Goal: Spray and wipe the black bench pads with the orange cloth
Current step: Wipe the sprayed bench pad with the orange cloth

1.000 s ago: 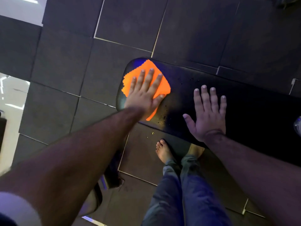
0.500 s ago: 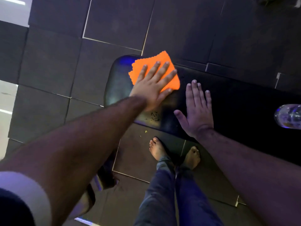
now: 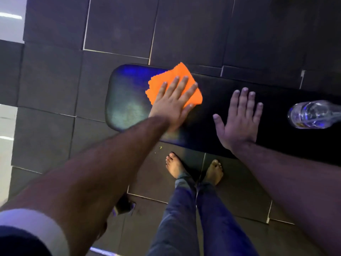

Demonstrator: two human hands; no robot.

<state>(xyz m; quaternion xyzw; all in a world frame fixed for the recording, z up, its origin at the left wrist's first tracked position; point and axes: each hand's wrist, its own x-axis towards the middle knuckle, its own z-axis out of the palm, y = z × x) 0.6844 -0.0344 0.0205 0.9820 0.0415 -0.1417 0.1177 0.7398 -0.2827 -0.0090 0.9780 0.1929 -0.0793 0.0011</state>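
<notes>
A long black bench pad (image 3: 212, 115) runs from centre left to the right edge. Its left end (image 3: 127, 100) shines wet. My left hand (image 3: 173, 100) lies flat, fingers spread, pressing the orange cloth (image 3: 172, 81) onto the pad near its far edge. My right hand (image 3: 239, 117) rests flat on the pad to the right of the cloth, fingers apart, with nothing in it. A clear bottle (image 3: 313, 114) stands on the pad at the right edge; its top is out of frame.
Dark square floor tiles (image 3: 118, 24) surround the bench. My bare feet (image 3: 193, 169) stand on the floor against the pad's near edge. A bright strip (image 3: 7, 108) runs down the far left.
My left hand has slid the orange cloth to the right along the pad, away from its left end. The right hand stays flat. The bottle has come into view at the right.
</notes>
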